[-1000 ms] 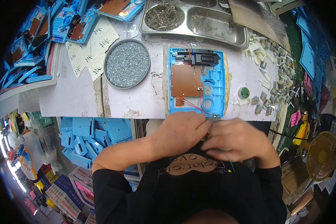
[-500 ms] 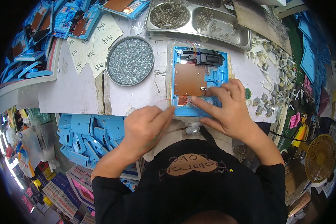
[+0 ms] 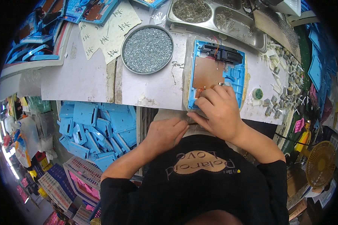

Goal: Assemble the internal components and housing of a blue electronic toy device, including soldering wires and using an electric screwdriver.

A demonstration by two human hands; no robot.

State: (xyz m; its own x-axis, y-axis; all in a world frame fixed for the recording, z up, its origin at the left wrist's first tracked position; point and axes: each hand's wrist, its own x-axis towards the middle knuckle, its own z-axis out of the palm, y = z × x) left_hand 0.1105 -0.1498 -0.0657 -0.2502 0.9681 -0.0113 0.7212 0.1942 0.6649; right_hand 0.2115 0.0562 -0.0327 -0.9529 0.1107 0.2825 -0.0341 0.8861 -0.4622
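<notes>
Housing of blue plastic lies on the counter straight ahead of you, a little right of centre, open side up. Its long axis runs away from you, the far end leaning slightly right; a black module spans that far end, and a brown board fills much of its left half. The near end sits close to the counter's front edge.

For room, your best bare stretch is to the left, between the housing and the round dish of small metal pieces, and on along the front edge. Beyond the far end, the steel tray leaves you only a narrow strip. On the right, a green round piece stands near, with white plastic pieces and grey blocks scattered past it.

Your right hand covers the near right part of the housing, fingers curled over it, thumb reaching toward the front edge. Your left hand is just off that edge, its grip drawn nearly together beside the right thumb. You cannot tell whether either grip has hold of anything.
</notes>
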